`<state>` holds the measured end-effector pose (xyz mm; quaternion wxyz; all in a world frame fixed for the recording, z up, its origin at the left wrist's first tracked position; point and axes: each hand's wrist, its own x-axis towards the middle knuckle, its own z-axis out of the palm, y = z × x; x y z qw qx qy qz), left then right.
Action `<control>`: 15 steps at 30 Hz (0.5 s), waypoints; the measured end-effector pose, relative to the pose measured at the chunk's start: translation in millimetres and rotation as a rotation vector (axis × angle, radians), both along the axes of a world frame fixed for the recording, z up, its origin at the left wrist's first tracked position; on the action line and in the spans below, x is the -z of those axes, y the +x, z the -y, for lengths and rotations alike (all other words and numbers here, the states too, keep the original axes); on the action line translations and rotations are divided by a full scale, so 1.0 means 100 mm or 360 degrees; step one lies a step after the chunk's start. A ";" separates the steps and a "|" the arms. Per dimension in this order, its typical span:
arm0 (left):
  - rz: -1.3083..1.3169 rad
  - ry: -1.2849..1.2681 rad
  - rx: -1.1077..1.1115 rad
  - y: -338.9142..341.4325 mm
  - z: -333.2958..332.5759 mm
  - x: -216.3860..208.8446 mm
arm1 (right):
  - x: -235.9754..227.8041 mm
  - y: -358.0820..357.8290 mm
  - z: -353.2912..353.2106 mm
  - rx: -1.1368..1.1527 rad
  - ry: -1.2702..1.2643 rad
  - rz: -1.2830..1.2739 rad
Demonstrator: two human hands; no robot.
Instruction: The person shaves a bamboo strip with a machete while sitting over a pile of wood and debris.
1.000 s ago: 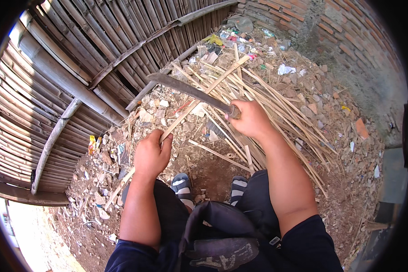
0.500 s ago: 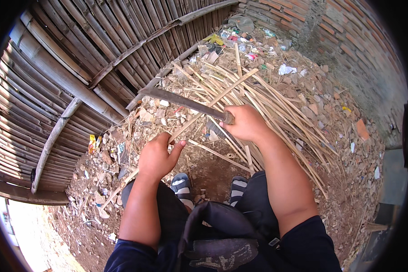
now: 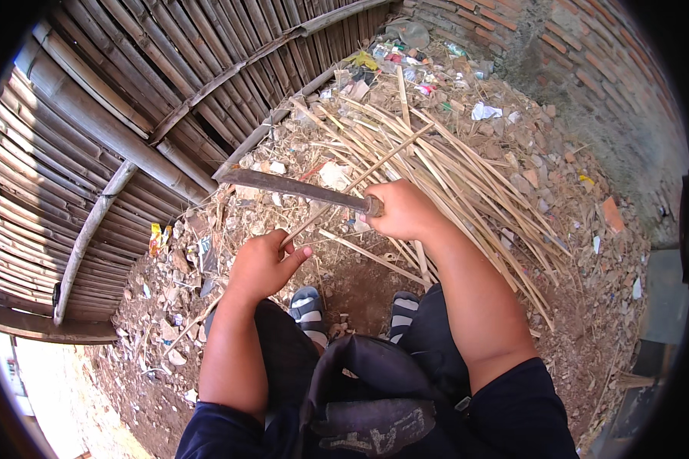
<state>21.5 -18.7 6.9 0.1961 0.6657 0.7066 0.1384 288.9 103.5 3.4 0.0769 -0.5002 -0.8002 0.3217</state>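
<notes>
My right hand is closed round the handle of a machete, whose long dark blade points left. Crossing under the blade is a bamboo strip, running from the upper right down to my left hand. That hand grips the strip, its thumb extended to the right; the strip's lower end comes out beside my left forearm and slants toward the ground. Beyond my hands lies a loose pile of split bamboo strips, partly covered by my right hand and forearm.
A bamboo-slat wall rises at the left, with a brick wall at the far right. Rubble and litter cover the ground. My sandalled feet stand below my hands. A dark bag sits against my front.
The machete and my right hand have shifted slightly left along the strip. The strip has turned so that its narrow edge shows more. My left hand still grips it, slightly lower.
</notes>
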 end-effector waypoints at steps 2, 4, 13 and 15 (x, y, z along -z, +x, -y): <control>0.0019 -0.0022 0.0040 -0.02 0.03 0.00 | 0.09 0.09 -0.09 0.0145 -0.0022 -0.0172; 0.0012 -0.0017 0.0038 -0.04 0.03 -0.02 | 0.11 0.17 -0.19 0.0361 -0.0088 -0.0293; 0.0069 -0.0076 0.0021 -0.13 0.04 0.05 | 0.09 -0.07 -0.06 0.0006 0.0072 -0.0028; 0.0057 -0.0034 0.0070 -0.14 0.03 0.02 | 0.26 0.18 -0.24 0.0098 0.0075 -0.0196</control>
